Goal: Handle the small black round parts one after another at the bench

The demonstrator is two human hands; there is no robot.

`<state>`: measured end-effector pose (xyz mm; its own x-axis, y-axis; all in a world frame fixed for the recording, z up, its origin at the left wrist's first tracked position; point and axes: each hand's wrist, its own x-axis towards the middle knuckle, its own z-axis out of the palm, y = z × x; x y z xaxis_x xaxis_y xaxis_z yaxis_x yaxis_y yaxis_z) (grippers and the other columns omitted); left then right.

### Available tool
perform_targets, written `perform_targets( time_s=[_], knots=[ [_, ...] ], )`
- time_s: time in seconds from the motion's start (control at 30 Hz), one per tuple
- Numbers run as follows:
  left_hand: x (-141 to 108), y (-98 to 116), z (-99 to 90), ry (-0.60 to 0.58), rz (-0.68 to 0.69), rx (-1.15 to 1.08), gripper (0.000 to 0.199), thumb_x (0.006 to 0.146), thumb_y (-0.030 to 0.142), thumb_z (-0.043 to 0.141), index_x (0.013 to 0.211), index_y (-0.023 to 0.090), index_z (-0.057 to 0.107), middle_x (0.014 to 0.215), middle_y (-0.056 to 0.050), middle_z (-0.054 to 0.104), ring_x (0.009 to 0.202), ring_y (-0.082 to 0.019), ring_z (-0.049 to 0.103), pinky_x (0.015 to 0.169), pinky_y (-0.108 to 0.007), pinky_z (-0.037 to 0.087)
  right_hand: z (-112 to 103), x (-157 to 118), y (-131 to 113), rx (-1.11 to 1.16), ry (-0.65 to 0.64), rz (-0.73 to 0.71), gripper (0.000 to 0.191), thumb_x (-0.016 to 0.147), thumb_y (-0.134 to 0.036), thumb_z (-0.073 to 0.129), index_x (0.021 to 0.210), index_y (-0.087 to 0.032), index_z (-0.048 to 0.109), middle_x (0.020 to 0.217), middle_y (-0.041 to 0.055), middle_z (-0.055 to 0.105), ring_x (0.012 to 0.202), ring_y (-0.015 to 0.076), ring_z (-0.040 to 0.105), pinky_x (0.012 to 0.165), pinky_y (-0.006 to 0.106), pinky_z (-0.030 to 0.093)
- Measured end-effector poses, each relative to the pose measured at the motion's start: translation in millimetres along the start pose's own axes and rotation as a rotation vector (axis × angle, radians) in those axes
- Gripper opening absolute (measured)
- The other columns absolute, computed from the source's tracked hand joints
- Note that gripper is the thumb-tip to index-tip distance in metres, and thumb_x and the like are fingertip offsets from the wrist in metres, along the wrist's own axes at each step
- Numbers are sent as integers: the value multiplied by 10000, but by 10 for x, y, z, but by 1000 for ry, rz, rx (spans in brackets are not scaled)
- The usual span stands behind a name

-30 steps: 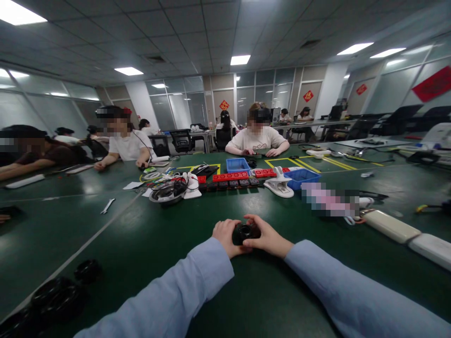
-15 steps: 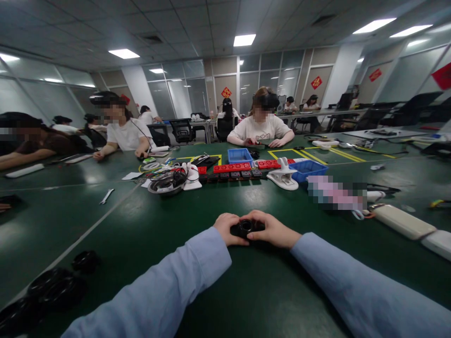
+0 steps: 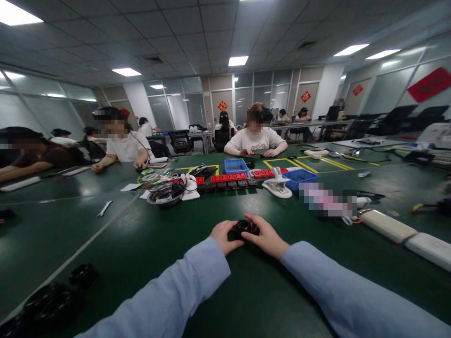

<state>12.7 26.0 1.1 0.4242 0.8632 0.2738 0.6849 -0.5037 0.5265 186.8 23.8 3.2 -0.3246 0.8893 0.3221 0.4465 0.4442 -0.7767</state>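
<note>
A black ring-shaped part (image 3: 244,226) with a round opening on top sits between my two hands over the green table (image 3: 260,295). My left hand (image 3: 224,237) wraps round its left side, thumb in front and fingers behind. From the right, my right hand (image 3: 266,236) grips it with the thumb at the front and the index finger over the back edge. The underside of the part is hidden. Several similar black ring-shaped parts (image 3: 52,303) lie at the lower left, with a smaller one (image 3: 83,275) beside them.
Beyond my hands are a metal bowl of cables (image 3: 165,195), a row of red and black blocks (image 3: 229,177), a white clamp (image 3: 278,184) and blue bins (image 3: 301,179). A wrench (image 3: 104,208) lies left, a cream case (image 3: 387,225) right. People sit across the table.
The view has tilted up slightly. My right hand's fingers have spread a little, showing more of the black part between my hands.
</note>
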Motion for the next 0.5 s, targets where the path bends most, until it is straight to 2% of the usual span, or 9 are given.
perform_targets(
  time_s=[0.1, 0.17, 0.23, 0.33, 0.5],
  knots=[
    [-5, 64, 23, 18, -56, 100, 484, 566, 422, 671, 977, 187, 572, 901, -46, 589, 868, -227, 532, 781, -335, 417, 68, 2, -12, -4, 100, 96, 647, 570, -346, 687, 1127, -186, 401, 937, 53, 477, 837, 196, 485, 733, 349, 413],
    [-2, 95, 45, 43, -105, 146, 481, 555, 471, 659, 933, 182, 584, 889, -49, 591, 852, -233, 533, 764, -338, 418, 111, 5, -20, -15, 157, 129, 595, 541, -358, 702, 1038, -173, 431, 884, 41, 479, 793, 186, 484, 694, 330, 414],
    [4, 108, 67, 64, -136, 168, 464, 559, 482, 651, 904, 179, 589, 875, -47, 594, 839, -231, 534, 753, -336, 417, 139, 9, -25, -40, 175, 132, 464, 548, -361, 694, 904, -169, 468, 817, 25, 487, 755, 179, 479, 669, 320, 406],
    [13, 104, 85, 76, -149, 184, 405, 583, 474, 639, 859, 179, 602, 844, -42, 601, 820, -225, 536, 735, -330, 415, 143, 16, -24, -51, 147, 119, 332, 580, -348, 673, 799, -172, 496, 775, 17, 502, 736, 175, 480, 657, 313, 396],
    [43, 39, 36, 42, -93, 151, 397, 588, 467, 653, 845, 166, 618, 810, -41, 612, 779, -212, 542, 691, -306, 411, 48, 38, -18, 58, 35, 94, 316, 597, -289, 670, 861, -158, 554, 840, 36, 541, 793, 182, 498, 710, 326, 402]
  ],
)
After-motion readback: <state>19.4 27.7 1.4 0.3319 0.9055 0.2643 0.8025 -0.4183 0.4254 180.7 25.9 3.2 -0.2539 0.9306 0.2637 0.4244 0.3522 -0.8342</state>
